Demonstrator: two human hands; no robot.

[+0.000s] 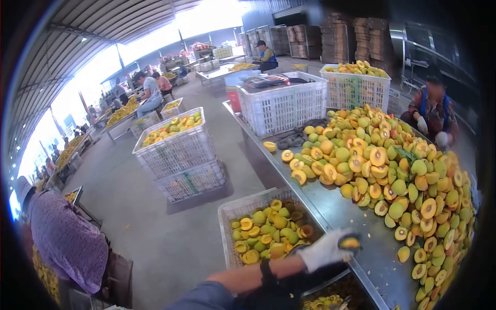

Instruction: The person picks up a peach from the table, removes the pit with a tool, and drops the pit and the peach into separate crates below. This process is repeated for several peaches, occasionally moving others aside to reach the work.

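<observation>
I see one gloved hand, my left hand [326,250] judging by the forearm that comes up from the lower left, reaching over the near edge of the steel table [330,209]. Its fingers are curled closed around a halved peach [350,243], cut face showing yellow. My right hand is nowhere in view. The fruit sits just above the table's lip, with the white crate of halves [233,213] directly to the left and below it, and the big heap of halved peaches [398,170] spreading far and right across the table.

My worry is the edge: the fruit hangs right over the gap between table and crate, so a loose grip on a wet half could drop it to the concrete floor [150,227]. A seated worker in a purple shirt [64,240] sits well left, clear of the reach.
</observation>
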